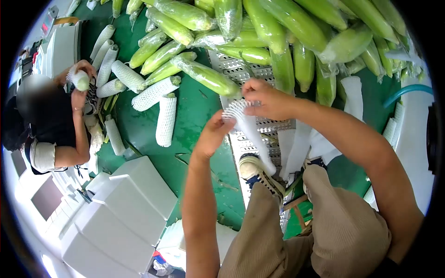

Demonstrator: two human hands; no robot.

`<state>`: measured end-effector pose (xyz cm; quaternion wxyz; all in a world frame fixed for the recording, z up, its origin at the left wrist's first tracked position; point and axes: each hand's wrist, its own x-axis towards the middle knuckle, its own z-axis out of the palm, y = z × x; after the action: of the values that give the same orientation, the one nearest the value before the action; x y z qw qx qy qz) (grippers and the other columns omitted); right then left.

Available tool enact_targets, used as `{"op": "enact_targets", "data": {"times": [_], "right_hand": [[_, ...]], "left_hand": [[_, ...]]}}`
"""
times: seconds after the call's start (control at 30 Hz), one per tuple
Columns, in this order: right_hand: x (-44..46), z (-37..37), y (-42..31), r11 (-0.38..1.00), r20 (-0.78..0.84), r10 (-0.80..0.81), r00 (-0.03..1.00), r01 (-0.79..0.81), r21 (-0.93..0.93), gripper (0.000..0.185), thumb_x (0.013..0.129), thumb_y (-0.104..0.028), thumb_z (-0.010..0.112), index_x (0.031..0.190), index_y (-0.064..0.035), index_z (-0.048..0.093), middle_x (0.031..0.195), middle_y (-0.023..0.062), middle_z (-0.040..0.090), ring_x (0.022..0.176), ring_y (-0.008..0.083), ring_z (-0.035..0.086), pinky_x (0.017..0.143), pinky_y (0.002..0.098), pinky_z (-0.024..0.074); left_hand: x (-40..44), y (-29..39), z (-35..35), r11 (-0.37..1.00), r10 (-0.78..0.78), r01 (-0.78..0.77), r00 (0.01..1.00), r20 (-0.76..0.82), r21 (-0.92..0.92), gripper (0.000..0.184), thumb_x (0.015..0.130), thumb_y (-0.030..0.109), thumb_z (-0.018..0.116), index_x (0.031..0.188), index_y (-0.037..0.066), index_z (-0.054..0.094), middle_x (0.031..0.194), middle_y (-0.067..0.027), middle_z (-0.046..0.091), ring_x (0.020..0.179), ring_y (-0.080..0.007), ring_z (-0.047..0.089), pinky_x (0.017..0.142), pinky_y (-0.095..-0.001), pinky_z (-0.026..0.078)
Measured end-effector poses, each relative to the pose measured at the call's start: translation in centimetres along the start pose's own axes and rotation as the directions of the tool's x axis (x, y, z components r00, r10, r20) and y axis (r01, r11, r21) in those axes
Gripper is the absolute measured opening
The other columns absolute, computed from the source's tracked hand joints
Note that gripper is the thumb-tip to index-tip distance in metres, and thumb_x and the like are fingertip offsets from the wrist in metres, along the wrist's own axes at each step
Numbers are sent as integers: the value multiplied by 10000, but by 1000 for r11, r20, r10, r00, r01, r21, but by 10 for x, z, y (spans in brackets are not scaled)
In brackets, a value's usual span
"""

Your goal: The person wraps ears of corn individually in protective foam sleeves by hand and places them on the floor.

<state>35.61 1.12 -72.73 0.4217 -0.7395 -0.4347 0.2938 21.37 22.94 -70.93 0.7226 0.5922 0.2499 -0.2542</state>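
A white foam net sleeve hangs between my two hands, its ribbed mouth at the top and its narrow end down by my shoe. My left hand is closed on the left edge of the mouth. On the right edge, my right hand pinches the mesh. Just beyond the mouth lies a long green gourd in clear film, its near end close to my fingers. More film-wrapped green gourds are heaped behind my hands.
Sleeved gourds lie left on the green floor. A perforated metal plate runs beneath my hands. Flat foam sleeves rest by my feet. White foam boxes stand lower left. Another person at far left holds a sleeved gourd.
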Motion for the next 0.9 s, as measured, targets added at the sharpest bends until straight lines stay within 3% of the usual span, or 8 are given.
{"op": "enact_targets", "data": {"times": [0.1,0.2,0.33,0.47,0.6,0.67,0.7,0.9], "right_hand": [[34,5,-16,855,-290,124,949,46,516,240,994,-266,580,1035,-32,612,962,79,593,934,183,566,842,302,451],[105,24,-25,244,-90,556,826,-58,968,271,991,-294,588,1074,-37,617,856,74,608,770,171,572,692,330,486],[192,16,-31,764,-333,609,720,-418,492,358,1007,-350,529,1160,-32,596,998,158,674,843,260,625,740,395,502],[205,9,-35,796,-395,602,694,-478,371,354,1019,-356,469,1151,-52,594,982,177,672,830,281,625,742,405,491],[121,-17,-86,729,-273,504,819,-235,643,352,1012,-377,492,1081,-47,589,887,158,660,789,273,629,733,387,487],[81,-21,-102,740,-224,487,844,-262,619,305,1023,-343,503,1056,-50,580,848,108,634,788,214,605,738,347,480],[67,-25,-109,742,-240,431,870,-190,643,270,1025,-313,511,1047,-52,574,838,81,615,785,186,579,738,326,472],[55,1,-66,835,-418,372,829,-102,541,199,1015,-257,562,1015,-57,560,827,77,596,764,154,530,714,315,460]], "left_hand": [[4,1,10,842,254,-392,895,-366,-372,203,1001,121,550,1187,55,593,1129,-59,665,1016,-122,596,934,-301,466],[47,48,-10,723,350,-608,732,-584,-328,443,1031,258,457,1402,22,396,1385,-145,508,1252,-287,519,1095,-463,405],[115,76,-66,675,108,-416,873,-476,-610,351,1038,234,455,1295,3,513,1266,-109,603,1146,-255,578,991,-399,474],[101,89,-44,647,146,-482,839,-524,-591,325,1060,277,373,1321,89,416,1332,-134,533,1180,-309,559,969,-475,486],[5,102,32,668,-13,-433,806,-592,-605,526,1006,408,406,1367,32,474,1397,-131,519,1257,-294,509,1048,-483,401],[-10,67,60,477,52,-526,816,-575,-704,532,995,409,452,1369,32,484,1413,-125,518,1282,-287,498,1069,-430,403],[-26,83,67,888,145,-367,794,-590,-276,530,1009,427,454,1377,47,464,1374,-120,530,1223,-254,523,1030,-425,427],[10,49,83,478,128,-636,733,-668,-606,274,1055,394,450,1107,127,422,1040,-70,560,954,-178,577,820,-341,525]]}}
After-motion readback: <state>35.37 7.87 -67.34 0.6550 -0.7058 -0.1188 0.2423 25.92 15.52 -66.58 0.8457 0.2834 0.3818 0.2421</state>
